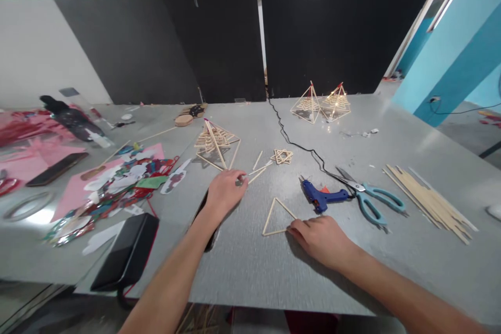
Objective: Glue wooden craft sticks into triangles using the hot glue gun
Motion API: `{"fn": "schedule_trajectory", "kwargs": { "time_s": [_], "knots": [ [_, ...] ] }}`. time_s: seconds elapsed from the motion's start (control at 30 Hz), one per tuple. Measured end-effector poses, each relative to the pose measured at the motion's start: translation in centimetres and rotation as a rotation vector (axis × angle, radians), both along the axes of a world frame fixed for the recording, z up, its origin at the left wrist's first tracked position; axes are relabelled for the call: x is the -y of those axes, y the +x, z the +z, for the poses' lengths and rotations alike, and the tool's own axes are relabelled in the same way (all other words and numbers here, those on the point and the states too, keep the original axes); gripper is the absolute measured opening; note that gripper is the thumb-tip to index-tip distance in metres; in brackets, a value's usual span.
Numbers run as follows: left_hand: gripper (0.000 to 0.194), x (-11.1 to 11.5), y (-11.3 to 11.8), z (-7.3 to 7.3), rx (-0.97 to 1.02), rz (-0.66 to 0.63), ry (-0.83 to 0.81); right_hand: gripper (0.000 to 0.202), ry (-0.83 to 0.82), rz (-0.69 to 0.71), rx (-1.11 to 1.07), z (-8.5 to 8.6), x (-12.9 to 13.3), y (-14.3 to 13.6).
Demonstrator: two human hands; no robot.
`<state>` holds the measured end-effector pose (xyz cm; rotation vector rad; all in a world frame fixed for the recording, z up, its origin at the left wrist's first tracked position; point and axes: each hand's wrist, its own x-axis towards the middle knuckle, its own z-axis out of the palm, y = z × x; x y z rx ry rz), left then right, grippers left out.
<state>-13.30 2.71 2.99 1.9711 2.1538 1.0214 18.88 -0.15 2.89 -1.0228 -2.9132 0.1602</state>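
A small triangle of thin wooden sticks (269,216) lies flat on the grey table. My right hand (319,237) pinches its lower right corner. Farther left, my left hand (227,188) rests by the near foot of a stick pyramid (215,142), its fingers curled beside some loose sticks (258,172); what they hold, if anything, is hidden. Beyond them sits a small star of sticks (282,156). A blue glue gun (321,195) lies past my right hand, next to scissors with light blue handles (371,201). Under my left forearm is a dark phone (212,240), partly covered.
Two more pyramids (310,104) stand at the back, and a black cable (299,145) runs towards the glue gun. Long sticks (430,201) are piled at right. Colourful scraps (129,177), a black case (127,250) and a tape roll (28,205) lie at left.
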Motion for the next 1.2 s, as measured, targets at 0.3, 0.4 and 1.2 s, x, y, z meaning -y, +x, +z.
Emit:
{"fn": "schedule_trajectory", "kwargs": {
  "time_s": [0.3, 0.4, 1.2],
  "knots": [
    [0.031, -0.4, 1.1, -0.9, -0.266, -0.184, -0.122, 0.028, 0.033, -0.225, 0.039, -0.3, -1.4, 0.0],
    [0.033, -0.7, 0.6, -1.0, -0.289, -0.187, -0.144, 0.031, 0.023, -0.264, 0.047, -0.3, -1.6, -0.3],
    [0.029, -1.6, 1.2, -1.0, -0.42, -0.232, -0.112, 0.046, 0.034, -0.187, 0.07, 0.8, -0.7, -2.3]
  ]
}}
